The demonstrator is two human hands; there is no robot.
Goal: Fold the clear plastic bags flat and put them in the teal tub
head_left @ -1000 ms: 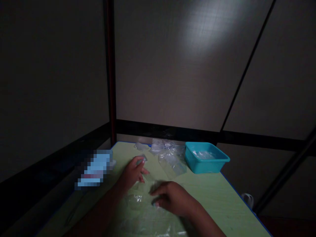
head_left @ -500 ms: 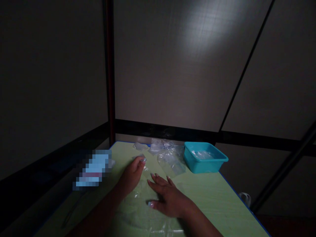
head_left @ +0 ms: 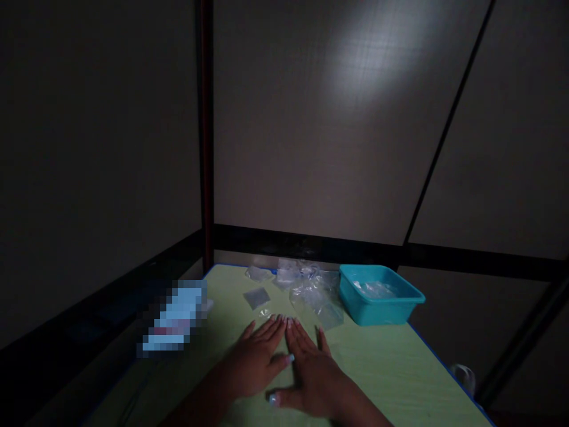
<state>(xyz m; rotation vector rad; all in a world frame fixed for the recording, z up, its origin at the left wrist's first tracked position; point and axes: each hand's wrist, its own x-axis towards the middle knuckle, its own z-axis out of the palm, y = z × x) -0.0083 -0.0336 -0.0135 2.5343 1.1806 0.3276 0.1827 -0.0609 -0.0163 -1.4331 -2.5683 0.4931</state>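
My left hand (head_left: 258, 362) lies flat, palm down, with its fingers stretched forward. Beside it my right hand (head_left: 313, 370) is also flat, and the fingertips of both hands come together. Under them was a clear plastic sheet or bag, now mostly covered by the hands; a shiny bit of clear plastic (head_left: 264, 313) shows just past the left fingertips. A small grey square packet (head_left: 256, 298) rests beyond my left hand. Several crumpled clear plastic bags (head_left: 315, 296) lie past my right hand.
A turquoise basin (head_left: 377, 311) with clear plastic inside stands at the table's right edge. The green table (head_left: 382, 367) meets a dark panelled wall. A blurred-out, light-blue screen-like object (head_left: 175, 314) stands at the left edge. Something white (head_left: 463, 378) shows beyond the right edge.
My left hand has left the small grey packet, moved back and flattened beside my right hand. The fingertips now meet. The view has shifted slightly.
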